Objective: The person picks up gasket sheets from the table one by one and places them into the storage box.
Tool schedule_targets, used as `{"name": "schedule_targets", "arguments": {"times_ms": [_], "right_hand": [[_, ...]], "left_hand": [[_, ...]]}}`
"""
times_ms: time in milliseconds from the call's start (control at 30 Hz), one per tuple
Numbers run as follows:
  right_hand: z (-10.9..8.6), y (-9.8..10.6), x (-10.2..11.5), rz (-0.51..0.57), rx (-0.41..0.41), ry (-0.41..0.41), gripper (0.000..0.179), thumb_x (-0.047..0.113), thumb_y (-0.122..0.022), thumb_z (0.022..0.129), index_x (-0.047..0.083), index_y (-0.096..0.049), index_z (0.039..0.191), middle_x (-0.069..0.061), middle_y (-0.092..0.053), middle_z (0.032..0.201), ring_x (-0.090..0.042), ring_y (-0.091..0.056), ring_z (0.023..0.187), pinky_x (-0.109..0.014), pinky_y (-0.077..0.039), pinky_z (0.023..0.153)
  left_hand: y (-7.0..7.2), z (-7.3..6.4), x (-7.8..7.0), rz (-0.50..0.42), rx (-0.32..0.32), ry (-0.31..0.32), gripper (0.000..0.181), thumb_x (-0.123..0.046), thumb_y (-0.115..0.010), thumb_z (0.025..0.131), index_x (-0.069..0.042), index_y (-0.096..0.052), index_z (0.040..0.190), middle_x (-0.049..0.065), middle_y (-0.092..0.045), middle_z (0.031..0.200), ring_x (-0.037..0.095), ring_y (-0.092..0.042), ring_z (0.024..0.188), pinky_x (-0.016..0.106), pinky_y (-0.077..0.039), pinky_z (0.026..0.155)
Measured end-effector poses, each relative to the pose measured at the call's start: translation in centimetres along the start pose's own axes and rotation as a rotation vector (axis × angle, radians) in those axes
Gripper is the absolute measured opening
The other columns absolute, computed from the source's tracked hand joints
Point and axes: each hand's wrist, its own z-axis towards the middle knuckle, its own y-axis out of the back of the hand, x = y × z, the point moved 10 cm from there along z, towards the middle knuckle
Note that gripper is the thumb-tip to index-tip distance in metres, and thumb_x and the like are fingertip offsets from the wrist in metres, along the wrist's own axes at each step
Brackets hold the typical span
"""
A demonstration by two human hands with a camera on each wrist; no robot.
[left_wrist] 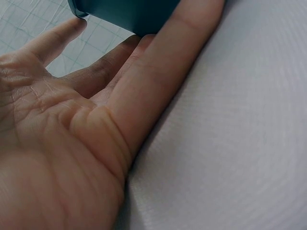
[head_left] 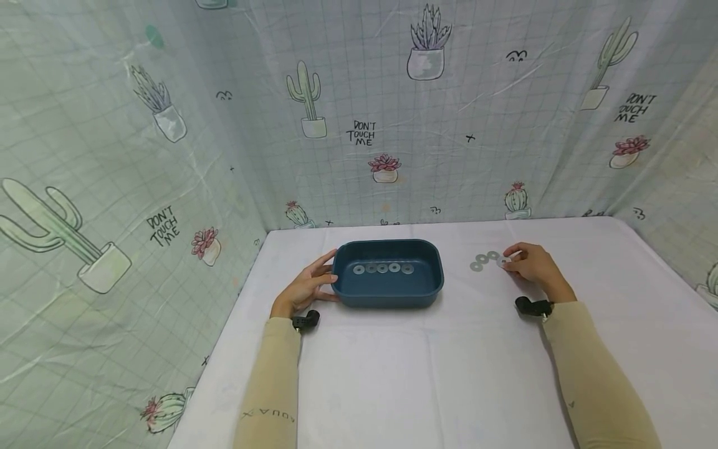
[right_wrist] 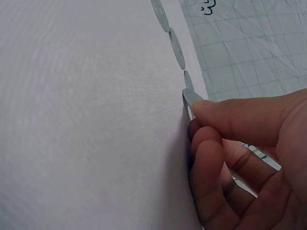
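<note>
Deep blue rectangular tray [head_left: 388, 290] with ring washers: the tray is resting on the white tablecloth [head_left: 364, 374], its open mouth facing upward and its long axis running crosswise in front of the seated place where the sleeves are entering. Its corners are rounding smoothly, and its walls are showing an even, hard, faintly glossy finish. Inside, five washers [head_left: 379, 269] are lying flat in a row that is following the same long axis.

The left hand [head_left: 307, 285] is holding its digits apart and mostly straight, touching the tray's left end.

To the tray's right, three loose washers [head_left: 490, 255] are forming a bent line, slanting away and rightward; being round, each is showing only a flat face and no long axis. At the line's right end, the right hand [head_left: 530, 262] is pinching a fourth washer [right_wrist: 191, 97] between thumb and finger, its disc leaning at a different angle from its neighbours; whether it is clearing the cloth I cannot tell.

Tan sleeves [head_left: 275, 374] are covering both forearms, and a creased, grid-printed cactus curtain [head_left: 336, 181] is hanging behind.
</note>
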Motion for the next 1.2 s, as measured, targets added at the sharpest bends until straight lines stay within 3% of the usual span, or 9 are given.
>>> {"name": "schedule_targets", "arguments": {"times_ms": [167,533,867,1200], "right_hand": [[-0.1,0.1,-0.5,0.028,-0.008,-0.028,0.038,0.015,-0.066,0.098,0.0,-0.058,0.132,-0.015,-0.067,0.105,-0.017,-0.06,0.081,-0.026,-0.049,0.067],[-0.1,0.4,-0.7,0.078,-0.031,-0.019,0.037,0.012,-0.065,0.097,0.002,-0.059,0.132,-0.008,-0.067,0.097,-0.019,-0.06,0.08,-0.027,-0.05,0.066],[-0.9,1.6,2.7,0.185,-0.054,0.087,0.036,0.018,-0.062,0.103,0.003,-0.059,0.135,-0.01,-0.068,0.104,-0.013,-0.065,0.087,-0.017,-0.058,0.073],[-1.8,2.0,6.0,0.244,-0.088,0.172,0.033,0.015,-0.062,0.102,0.003,-0.061,0.133,-0.012,-0.071,0.102,-0.02,-0.068,0.087,-0.019,-0.059,0.074]], "left_hand": [[0.0,0.0,0.0,-0.005,0.0,-0.001,0.074,-0.004,-0.059,0.101,-0.038,-0.031,0.161,0.015,-0.022,0.168,0.047,-0.039,0.146,0.059,-0.059,0.09],[-0.1,0.0,0.0,-0.015,0.007,0.002,0.074,-0.004,-0.059,0.101,-0.037,-0.03,0.161,0.016,-0.021,0.168,0.047,-0.037,0.147,0.059,-0.059,0.09],[-0.2,-0.2,-0.3,-0.006,0.004,-0.006,0.074,-0.005,-0.06,0.101,-0.037,-0.032,0.161,0.015,-0.024,0.167,0.046,-0.041,0.145,0.059,-0.059,0.09],[-0.1,-0.1,-0.1,-0.012,0.003,0.0,0.074,-0.005,-0.06,0.101,-0.038,-0.032,0.161,0.016,-0.025,0.166,0.046,-0.04,0.145,0.06,-0.059,0.091]]}}
